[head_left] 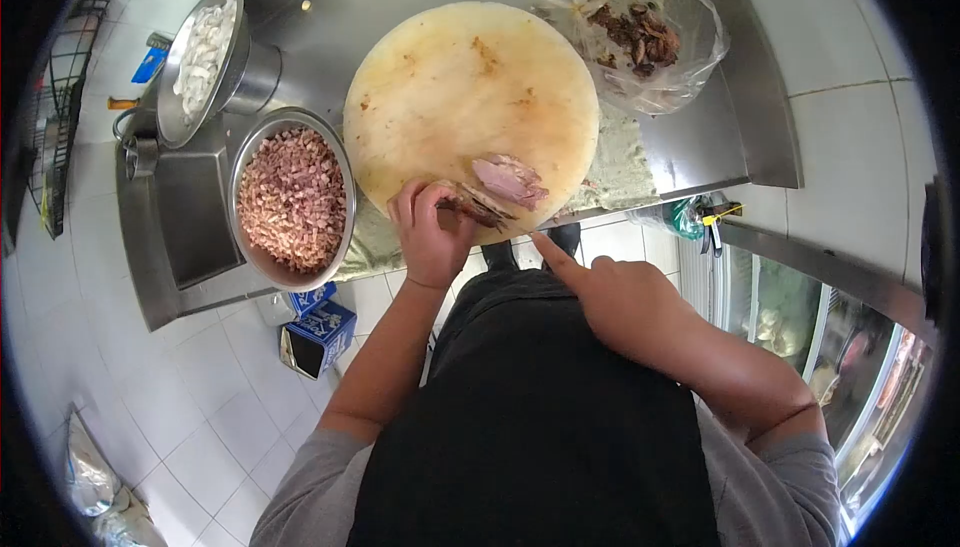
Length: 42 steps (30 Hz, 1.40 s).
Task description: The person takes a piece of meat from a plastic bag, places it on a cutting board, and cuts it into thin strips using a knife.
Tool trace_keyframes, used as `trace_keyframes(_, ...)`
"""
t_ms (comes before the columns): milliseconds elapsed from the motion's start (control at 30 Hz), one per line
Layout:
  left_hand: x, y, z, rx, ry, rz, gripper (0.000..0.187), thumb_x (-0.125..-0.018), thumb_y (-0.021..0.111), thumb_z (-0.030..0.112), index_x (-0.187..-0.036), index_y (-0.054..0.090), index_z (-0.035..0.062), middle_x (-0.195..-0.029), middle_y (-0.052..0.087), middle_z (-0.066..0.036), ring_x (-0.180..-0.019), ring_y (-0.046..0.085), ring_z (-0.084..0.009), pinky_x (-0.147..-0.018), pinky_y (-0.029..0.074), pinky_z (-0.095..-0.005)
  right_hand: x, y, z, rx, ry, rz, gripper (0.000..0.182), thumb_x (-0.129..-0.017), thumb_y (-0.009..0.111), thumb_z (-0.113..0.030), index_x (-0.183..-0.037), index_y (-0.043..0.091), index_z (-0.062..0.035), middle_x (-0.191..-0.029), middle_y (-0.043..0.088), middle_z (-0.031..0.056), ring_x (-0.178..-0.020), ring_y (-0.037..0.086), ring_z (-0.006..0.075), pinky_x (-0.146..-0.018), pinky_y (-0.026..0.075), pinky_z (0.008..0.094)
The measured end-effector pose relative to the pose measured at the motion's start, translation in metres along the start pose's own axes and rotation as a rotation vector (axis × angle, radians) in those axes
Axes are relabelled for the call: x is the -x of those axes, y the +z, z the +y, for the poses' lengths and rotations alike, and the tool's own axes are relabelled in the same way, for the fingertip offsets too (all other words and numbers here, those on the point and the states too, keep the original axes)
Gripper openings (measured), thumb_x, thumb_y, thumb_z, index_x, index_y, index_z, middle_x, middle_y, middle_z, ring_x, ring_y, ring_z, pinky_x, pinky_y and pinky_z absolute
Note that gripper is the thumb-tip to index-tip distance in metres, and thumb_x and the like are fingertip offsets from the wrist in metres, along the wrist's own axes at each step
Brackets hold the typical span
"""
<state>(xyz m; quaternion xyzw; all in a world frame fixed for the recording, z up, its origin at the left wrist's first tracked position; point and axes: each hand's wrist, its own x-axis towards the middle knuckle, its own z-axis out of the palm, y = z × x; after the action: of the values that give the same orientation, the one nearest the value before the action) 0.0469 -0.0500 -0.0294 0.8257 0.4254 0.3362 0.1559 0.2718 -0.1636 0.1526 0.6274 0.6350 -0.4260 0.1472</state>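
A round cutting board (pixel 440 77) lies on the steel counter. Near its front edge my left hand (pixel 432 232) is closed on a piece of meat (pixel 470 205) with a dark brown edge, pressing it to the board. Just beyond lies a pale pink cut piece of meat (pixel 510 181). My right hand (pixel 625 297) is closed at the board's front right edge, index finger stretched toward the meat. That finger lies along a knife (pixel 518 233), seen nearly edge-on; its handle is hidden in my hand.
Left of the board stands a steel bowl of diced meat (pixel 295 197), with a bowl of white pieces (pixel 205 57) behind it. A clear plastic bag (pixel 690 72) holds dark brown scraps at back right. A greenish cloth (pixel 622 157) lies beneath the board.
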Motion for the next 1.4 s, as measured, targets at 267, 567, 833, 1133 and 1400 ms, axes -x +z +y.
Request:
trace_keyframes(267, -0.002, 0.005, -0.002, 0.022, 0.031, 0.020, 0.043, -0.074, 0.077, 0.013, -0.114, 0.062, 0.0085, -0.122, 0.056, -0.018, -0.110, 0.052, -0.0398, -0.098, 0.043, -0.0512, -0.036, 0.019, 0.010, 0.016, -0.122, 0.239, 0.073, -0.096, 0.051, -0.008, -0.164, 0.028, -0.0192, -0.085, 0.072, 0.0185, -0.071, 0.073, 0.0380, -0.063, 0.060, 0.0489)
trace_keyframes(567, 0.000, 0.006, -0.002, 0.036, 0.011, 0.022, 0.044, -0.070, 0.075, 0.008, -0.111, 0.062, 0.0075, -0.123, 0.056, -0.019, -0.111, 0.052, -0.0406, -0.098, 0.044, -0.0527, -0.062, 0.045, 0.021, 0.045, -0.102, 0.221, 0.083, -0.094, 0.053, -0.006, -0.167, 0.019, -0.0235, -0.088, 0.071, 0.0211, -0.075, 0.073, 0.0365, -0.065, 0.059, 0.0489)
trace_keyframes(833, -0.001, 0.003, 0.001, -0.020, 0.016, 0.034, 0.044, -0.069, 0.075, 0.007, -0.111, 0.062, 0.0081, -0.123, 0.054, -0.019, -0.111, 0.052, -0.0403, -0.097, 0.046, -0.0513, -0.042, 0.029, 0.026, -0.044, -0.177, 0.311, 0.077, -0.096, 0.053, -0.009, -0.166, 0.024, -0.0204, -0.092, 0.073, 0.0195, -0.079, 0.074, 0.0361, -0.068, 0.061, 0.0476)
trace_keyframes(1133, 0.002, 0.004, 0.001, 0.004, 0.017, 0.021, 0.049, -0.069, 0.076, 0.003, -0.115, 0.061, 0.0073, -0.122, 0.050, -0.021, -0.113, 0.052, -0.0406, -0.099, 0.046, -0.0493, -0.034, 0.015, -0.001, 0.016, -0.116, 0.236, 0.075, -0.094, 0.053, -0.007, -0.164, 0.026, -0.0127, -0.088, 0.071, 0.0215, -0.080, 0.074, 0.0375, -0.068, 0.060, 0.0496)
trace_keyframes(1400, 0.002, 0.002, 0.001, -0.003, 0.021, 0.008, 0.045, -0.071, 0.077, 0.005, -0.113, 0.061, 0.0070, -0.123, 0.048, -0.021, -0.108, 0.053, -0.0379, -0.096, 0.047, -0.0471, -0.005, -0.002, 0.009, 0.056, -0.045, 0.075, 0.081, -0.097, 0.052, -0.009, -0.168, 0.016, -0.0244, -0.087, 0.071, 0.0198, -0.077, 0.073, 0.0376, -0.069, 0.059, 0.0496)
